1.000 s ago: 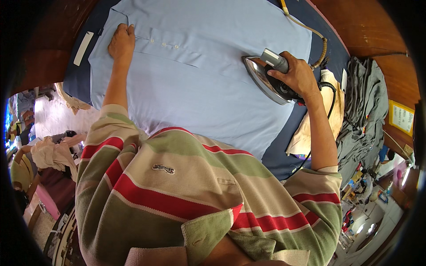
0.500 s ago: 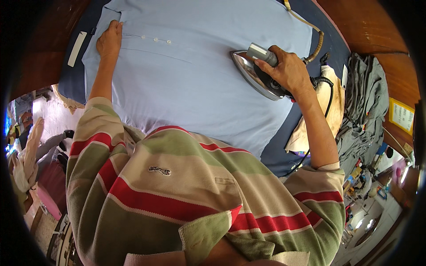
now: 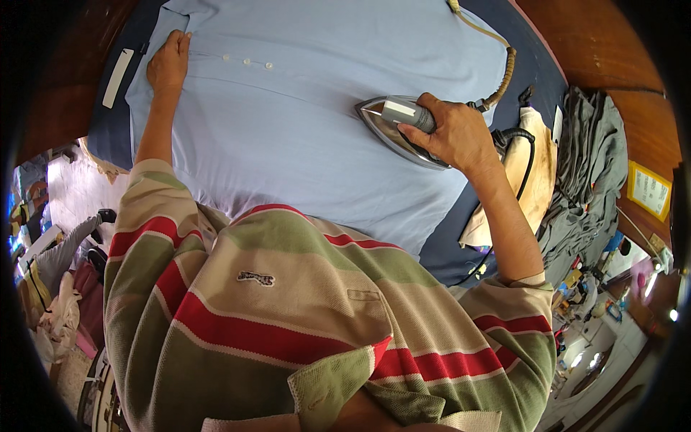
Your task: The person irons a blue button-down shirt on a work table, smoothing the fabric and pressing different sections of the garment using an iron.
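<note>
A light blue shirt point(image 3: 281, 137) lies spread over a dark blue padded surface point(image 3: 450, 252), with a row of several small white buttons at its upper left. My left hand point(image 3: 168, 63) is closed at the shirt's left side, its fingers bent against the cloth. In my right hand point(image 3: 459, 137) is the grey handle of a clothes iron point(image 3: 374, 119). The iron's metal base rests on the right half of the shirt, nose toward the left. A brown-wrapped cord point(image 3: 509, 72) and a black hose point(image 3: 531, 162) run from behind it.
Right of the shirt lies a scorched cream cloth point(image 3: 543, 151), beside a heap of dark grey clothes point(image 3: 586, 165). A white strip point(image 3: 117, 79) sits at the surface's left edge. Wooden panels point(image 3: 612, 43) rise behind. Clutter and bundled cloth point(image 3: 61, 317) fill the lower left.
The iron and my right hand have slid left and slightly down across the shirt. My left hand stays at the shirt's left side, as the whole view shifts slightly.
</note>
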`<state>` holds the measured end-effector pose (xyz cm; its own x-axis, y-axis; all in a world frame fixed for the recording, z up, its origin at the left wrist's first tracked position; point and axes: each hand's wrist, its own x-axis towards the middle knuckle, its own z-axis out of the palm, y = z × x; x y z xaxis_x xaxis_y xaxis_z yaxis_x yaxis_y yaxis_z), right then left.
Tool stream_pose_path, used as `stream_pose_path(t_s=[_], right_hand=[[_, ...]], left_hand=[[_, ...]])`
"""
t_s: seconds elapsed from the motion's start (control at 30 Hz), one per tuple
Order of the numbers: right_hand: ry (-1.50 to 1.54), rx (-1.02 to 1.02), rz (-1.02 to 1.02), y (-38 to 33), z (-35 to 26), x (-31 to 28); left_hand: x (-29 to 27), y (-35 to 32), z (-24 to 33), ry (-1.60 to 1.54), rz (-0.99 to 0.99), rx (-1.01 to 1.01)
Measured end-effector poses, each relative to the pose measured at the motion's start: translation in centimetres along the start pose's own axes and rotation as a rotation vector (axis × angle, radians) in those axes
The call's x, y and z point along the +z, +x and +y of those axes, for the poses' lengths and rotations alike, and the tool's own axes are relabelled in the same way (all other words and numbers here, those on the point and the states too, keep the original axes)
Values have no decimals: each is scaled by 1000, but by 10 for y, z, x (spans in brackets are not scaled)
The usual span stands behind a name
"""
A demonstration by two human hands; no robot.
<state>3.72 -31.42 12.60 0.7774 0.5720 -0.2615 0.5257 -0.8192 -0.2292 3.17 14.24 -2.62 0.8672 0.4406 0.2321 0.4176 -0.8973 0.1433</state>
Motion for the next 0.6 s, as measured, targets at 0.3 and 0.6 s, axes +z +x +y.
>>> stream_pose_path(t_s=[0.3,0.6], right_hand=[[41,-57,-39,-6,-14,-1],[156,116,72,3,-16,-2]], left_hand=[[-1,1,2,-58,10,-17],[2,-3,0,-101,28,-6]])
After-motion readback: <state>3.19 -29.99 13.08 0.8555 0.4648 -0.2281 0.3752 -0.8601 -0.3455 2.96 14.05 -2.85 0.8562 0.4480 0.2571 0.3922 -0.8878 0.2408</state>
